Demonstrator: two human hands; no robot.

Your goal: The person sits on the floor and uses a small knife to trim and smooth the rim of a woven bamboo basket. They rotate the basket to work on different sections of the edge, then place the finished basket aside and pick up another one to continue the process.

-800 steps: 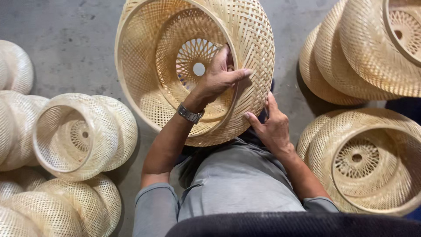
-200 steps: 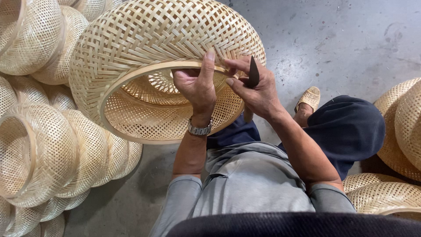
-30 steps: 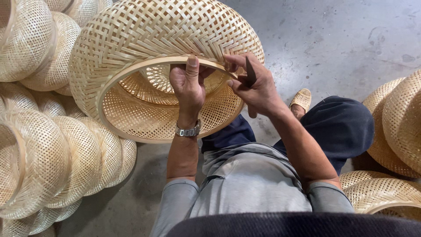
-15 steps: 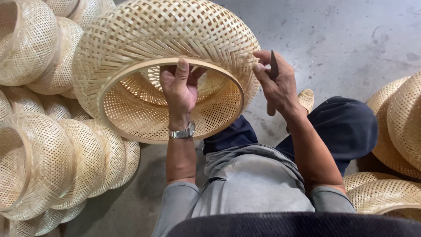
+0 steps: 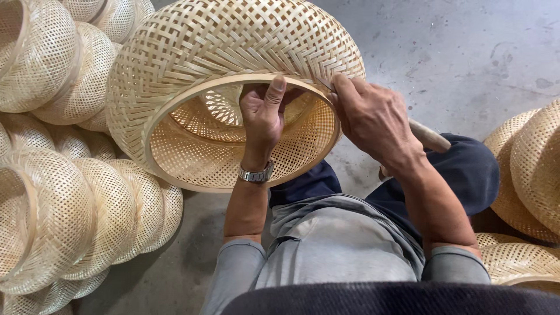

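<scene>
A large round woven bamboo basket [image 5: 221,46] rests tilted over my lap, its open wooden rim facing me. My left hand [image 5: 262,116], with a metal watch on the wrist, grips the far side of the rim, fingers inside and thumb up over the hoop. My right hand [image 5: 373,119] presses against the rim's right side, just beside the left hand. It is closed around a knife whose pale wooden handle [image 5: 429,136] sticks out behind the hand; the blade is hidden at the rim.
Stacks of similar woven baskets [image 5: 64,198] lie on the left and more baskets [image 5: 531,169] on the right. Bare grey concrete floor [image 5: 466,52] shows at the upper right. My dark-trousered knee [image 5: 466,169] lies under the right arm.
My right hand, which was lifted off to the right with the knife, has come back down onto the rim. The left hand stays on the rim.
</scene>
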